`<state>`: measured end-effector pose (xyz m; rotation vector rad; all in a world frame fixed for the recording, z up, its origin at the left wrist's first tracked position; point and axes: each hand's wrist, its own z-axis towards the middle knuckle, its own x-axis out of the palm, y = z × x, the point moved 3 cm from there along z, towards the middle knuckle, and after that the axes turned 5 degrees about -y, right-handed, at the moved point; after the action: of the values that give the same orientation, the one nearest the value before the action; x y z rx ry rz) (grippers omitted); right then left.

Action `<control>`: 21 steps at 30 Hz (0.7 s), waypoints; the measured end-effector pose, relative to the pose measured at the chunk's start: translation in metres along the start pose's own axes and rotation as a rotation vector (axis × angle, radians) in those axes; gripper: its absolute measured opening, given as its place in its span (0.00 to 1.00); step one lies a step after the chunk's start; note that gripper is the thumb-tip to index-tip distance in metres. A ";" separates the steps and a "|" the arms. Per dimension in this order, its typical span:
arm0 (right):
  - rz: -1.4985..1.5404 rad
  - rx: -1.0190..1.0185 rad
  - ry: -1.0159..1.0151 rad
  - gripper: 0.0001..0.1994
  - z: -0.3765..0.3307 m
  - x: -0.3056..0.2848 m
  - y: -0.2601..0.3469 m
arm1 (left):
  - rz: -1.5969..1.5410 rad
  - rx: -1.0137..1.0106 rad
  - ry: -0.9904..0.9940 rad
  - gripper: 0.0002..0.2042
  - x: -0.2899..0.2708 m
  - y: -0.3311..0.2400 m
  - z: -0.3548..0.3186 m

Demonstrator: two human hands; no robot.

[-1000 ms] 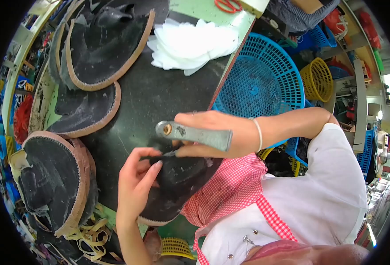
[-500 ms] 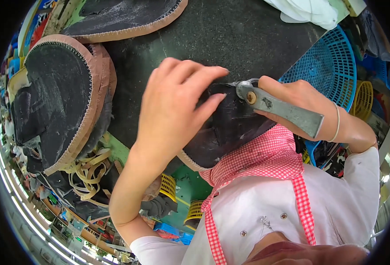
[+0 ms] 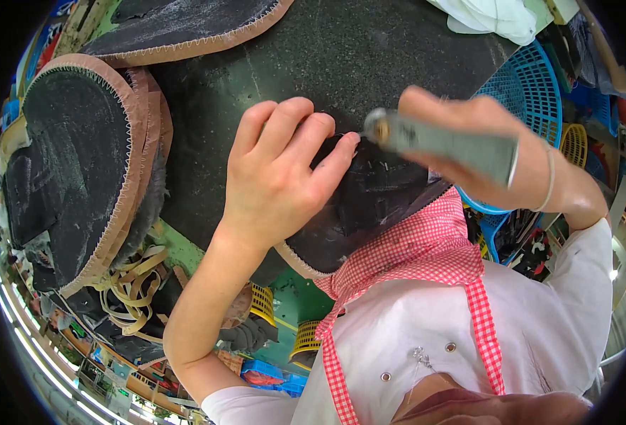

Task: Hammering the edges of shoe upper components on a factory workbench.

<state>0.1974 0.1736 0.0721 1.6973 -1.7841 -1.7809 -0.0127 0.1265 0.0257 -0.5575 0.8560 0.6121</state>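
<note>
A black piece (image 3: 391, 185) with a pale zigzag-stitched edge lies on the dark work surface in front of my body. My left hand (image 3: 277, 170) is closed at its far edge, thumb and curled fingers together. What they pinch looks like that edge, partly hidden by the fingers. In my right hand (image 3: 500, 127) is a grey metal pair of pliers (image 3: 454, 147) with a brass-coloured pivot, smeared by motion. Its head is near my left thumb, just above the black piece; whether the jaws grip anything cannot be seen. Small pale marks show on the black piece.
Stacked black pieces with brown zigzag-stitched edges (image 3: 79, 170) stand at the left; another (image 3: 192, 32) lies at the far left. A blue plastic basket (image 3: 550, 92) is at the right, white cloth (image 3: 493, 21) at the far right. Tan strips (image 3: 132, 294) hang at the lower left.
My left thumb and fingers have closed together at the black piece's edge. The pliers and right hand have shifted slightly left and up. The whole view has drifted slightly.
</note>
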 end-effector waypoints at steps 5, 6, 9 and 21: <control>-0.122 -0.197 0.009 0.09 0.002 0.008 0.010 | -0.018 -0.068 0.047 0.11 -0.006 0.003 -0.003; -0.186 -0.114 0.126 0.08 0.002 0.009 0.011 | -0.139 -0.202 0.081 0.11 -0.004 0.009 -0.006; -0.165 -0.123 0.014 0.12 0.011 0.003 0.003 | -0.192 -0.257 0.089 0.11 -0.005 0.010 -0.008; -0.148 -0.170 -0.040 0.16 0.016 0.010 0.010 | -0.062 -0.263 0.022 0.11 -0.012 -0.006 -0.012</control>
<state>0.1766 0.1734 0.0694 1.7779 -1.5067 -1.9752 -0.0205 0.1111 0.0303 -0.8272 0.7809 0.6671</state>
